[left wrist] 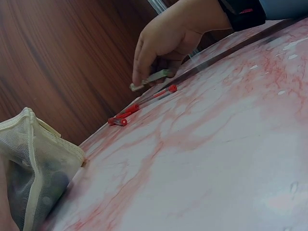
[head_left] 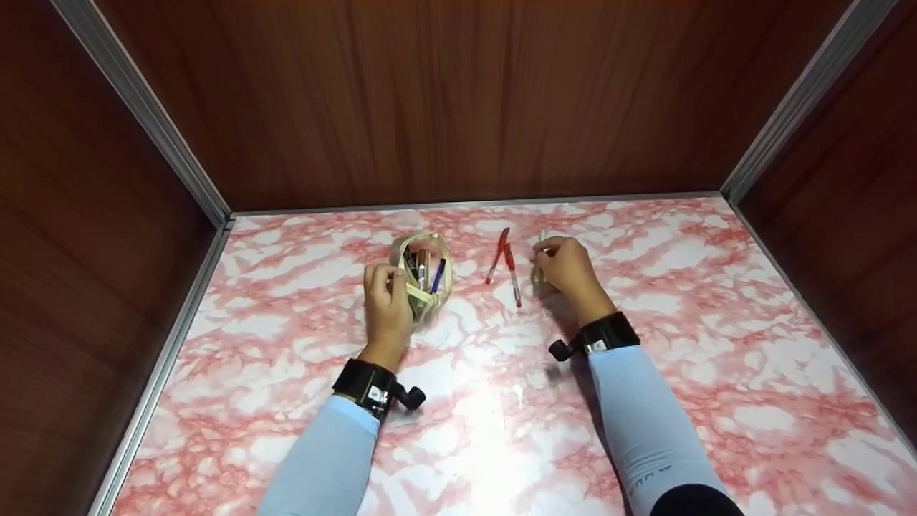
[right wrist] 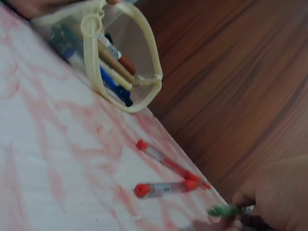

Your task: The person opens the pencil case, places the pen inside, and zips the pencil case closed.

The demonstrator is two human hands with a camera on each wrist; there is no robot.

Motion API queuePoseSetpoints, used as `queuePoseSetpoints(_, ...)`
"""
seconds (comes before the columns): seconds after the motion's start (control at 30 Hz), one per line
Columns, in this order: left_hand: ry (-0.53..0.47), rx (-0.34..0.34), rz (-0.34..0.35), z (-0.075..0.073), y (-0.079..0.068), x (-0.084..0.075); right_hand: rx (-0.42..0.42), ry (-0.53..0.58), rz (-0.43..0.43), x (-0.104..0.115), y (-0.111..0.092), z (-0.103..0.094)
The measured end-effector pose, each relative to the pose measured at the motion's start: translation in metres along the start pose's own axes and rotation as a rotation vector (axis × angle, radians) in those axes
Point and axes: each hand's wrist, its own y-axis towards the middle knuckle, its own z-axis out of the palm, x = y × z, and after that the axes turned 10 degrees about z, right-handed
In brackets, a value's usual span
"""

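My left hand (head_left: 387, 297) grips the near left side of a cream-edged mesh pencil pouch (head_left: 445, 283). The pouch gapes open, with several pens and markers inside, among them a blue pen (head_left: 438, 276) and a brown marker (right wrist: 115, 61). To the right, my right hand (head_left: 566, 271) pinches a slim green pen (right wrist: 224, 210) between thumb and fingers, just above the table; part of the pen is hidden by the hand. Between pouch and right hand lie two red pens (head_left: 513, 276) (head_left: 497, 258), close together with their capped ends near each other.
The table (head_left: 487, 401) has a pink and white marbled top. A dark wood panel (head_left: 466, 100) rises along its back edge, and similar panels with metal corner strips (head_left: 157, 129) stand at both sides.
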Motion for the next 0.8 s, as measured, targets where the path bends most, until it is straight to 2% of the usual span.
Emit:
queuePoseSetpoints(0.1, 0.008, 0.001, 0.004, 0.0, 0.001, 0.0, -0.026, 0.055, -0.058, 0.008, -0.002, 0.003)
queuePoseSetpoints(0.23, 0.019, -0.018, 0.037, 0.0, 0.002, 0.003, -0.022, 0.123, -0.109, 0.021, -0.009, 0.01)
queuePoseSetpoints(0.5, 0.053, -0.025, 0.059, 0.001, 0.001, 0.003, 0.066, 0.319, -0.144, 0.044, -0.019, 0.035)
queuePoseSetpoints(0.8, 0.031, -0.014, 0.03, 0.0, 0.001, 0.001, 0.114, 0.243, -0.188, 0.073, -0.029, 0.073)
